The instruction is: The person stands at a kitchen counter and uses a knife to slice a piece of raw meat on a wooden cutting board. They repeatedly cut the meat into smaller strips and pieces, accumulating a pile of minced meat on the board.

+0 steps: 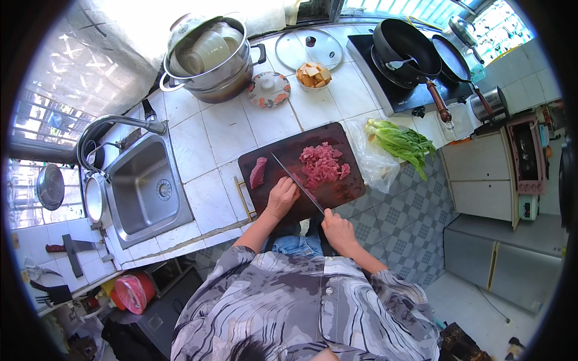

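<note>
My right hand (338, 229) is closed around the handle of a kitchen knife (295, 180), whose blade points up and left over a dark cutting board (284, 150). Close to the left side of the blade, my left hand (283, 197) has its fingertips low on the board; a little meat shows by them, but whether the fingers hold it is hidden. A heap of cut red meat (321, 164) lies to the right of the knife. One longer strip of raw meat (258, 172) rests by the board's left edge.
Leafy lettuce (400, 141) and a plastic bag (377, 162) lie right of the board. Behind are a bowl of cubed food (314, 76), a floral lid (269, 90), a glass lid (295, 50) and a steamer pot (216, 81). A sink (144, 189) is left, a wok (404, 45) on the stove right.
</note>
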Demonstrator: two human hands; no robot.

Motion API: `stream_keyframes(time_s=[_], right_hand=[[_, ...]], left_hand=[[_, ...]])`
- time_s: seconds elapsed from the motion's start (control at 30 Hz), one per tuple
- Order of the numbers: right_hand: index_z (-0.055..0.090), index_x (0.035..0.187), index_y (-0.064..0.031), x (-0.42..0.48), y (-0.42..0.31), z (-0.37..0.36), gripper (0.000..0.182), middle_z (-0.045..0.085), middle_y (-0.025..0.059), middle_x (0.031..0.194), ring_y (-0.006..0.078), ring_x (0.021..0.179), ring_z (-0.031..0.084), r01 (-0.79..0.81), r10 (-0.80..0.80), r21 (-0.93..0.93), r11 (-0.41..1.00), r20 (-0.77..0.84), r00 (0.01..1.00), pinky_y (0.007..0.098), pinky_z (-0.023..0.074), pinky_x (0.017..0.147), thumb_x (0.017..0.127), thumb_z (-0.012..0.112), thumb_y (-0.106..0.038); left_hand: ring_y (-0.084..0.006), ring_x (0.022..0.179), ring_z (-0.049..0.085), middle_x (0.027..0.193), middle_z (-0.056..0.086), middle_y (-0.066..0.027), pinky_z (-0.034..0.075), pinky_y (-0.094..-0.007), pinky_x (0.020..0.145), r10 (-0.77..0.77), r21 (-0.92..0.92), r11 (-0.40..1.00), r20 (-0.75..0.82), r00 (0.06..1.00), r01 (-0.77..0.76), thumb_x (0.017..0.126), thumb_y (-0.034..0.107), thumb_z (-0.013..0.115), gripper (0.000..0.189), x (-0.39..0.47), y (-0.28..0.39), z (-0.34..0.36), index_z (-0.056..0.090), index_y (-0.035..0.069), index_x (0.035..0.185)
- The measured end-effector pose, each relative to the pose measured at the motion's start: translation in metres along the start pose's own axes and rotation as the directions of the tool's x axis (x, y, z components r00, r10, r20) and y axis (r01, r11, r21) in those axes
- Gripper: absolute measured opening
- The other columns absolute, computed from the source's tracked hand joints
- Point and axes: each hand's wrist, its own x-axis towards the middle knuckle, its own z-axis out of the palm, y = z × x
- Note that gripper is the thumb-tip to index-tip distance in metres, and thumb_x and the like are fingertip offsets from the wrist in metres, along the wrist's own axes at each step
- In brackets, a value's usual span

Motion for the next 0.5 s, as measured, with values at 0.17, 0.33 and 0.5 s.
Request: stream_keyframes(time_s=[0.17, 0.33, 0.5], right_hand=[[0.047, 0.093, -0.006, 0.035, -0.017, 0.023, 0.018, 0.064, 0.0201, 0.073, 0.0391, 0.067, 0.068, -0.012, 0.011, -0.002, 1.0, -0.067, 0.998, 0.0477, 0.056, 0.057, 0.088, 0.058, -0.02], [0.046, 0.095, -0.0066, 0.084, -0.039, 0.031, 0.014, 0.065, 0.0219, 0.075, 0.0442, 0.069, 0.065, -0.029, 0.039, 0.102, 0.994, -0.096, 0.995, 0.0542, 0.053, 0.061, 0.09, 0.051, -0.019], [0.048, 0.097, -0.0066, 0.067, -0.026, 0.022, 0.015, 0.065, 0.0233, 0.074, 0.0442, 0.071, 0.065, -0.015, 0.022, 0.112, 0.994, -0.06, 0.998, 0.0552, 0.0524, 0.063, 0.091, 0.05, -0.02]], left_hand=[[-0.0292, 0.091, 0.061, 0.097, 0.061, -0.012, 0.054, -0.035, 0.078, -0.007, 0.014, 1.0, -0.007, 1.0, 0.007, 0.067, 0.001, 0.067, 0.025, -0.002, -0.001, 0.003, 0.062, 0.001, 0.091], [-0.0286, 0.091, 0.061, 0.096, 0.061, -0.0112, 0.054, -0.0349, 0.078, 0.02, 0.003, 1.0, 0.007, 1.0, -0.02, 0.068, 0.001, 0.067, 0.023, -0.002, -0.003, 0.002, 0.062, 0.001, 0.09], [-0.0276, 0.09, 0.061, 0.094, 0.06, -0.01, 0.054, -0.0345, 0.077, -0.002, 0.014, 1.0, -0.014, 1.0, 0.002, 0.069, 0.001, 0.067, 0.021, -0.004, -0.004, 0.004, 0.062, 0.003, 0.089]])
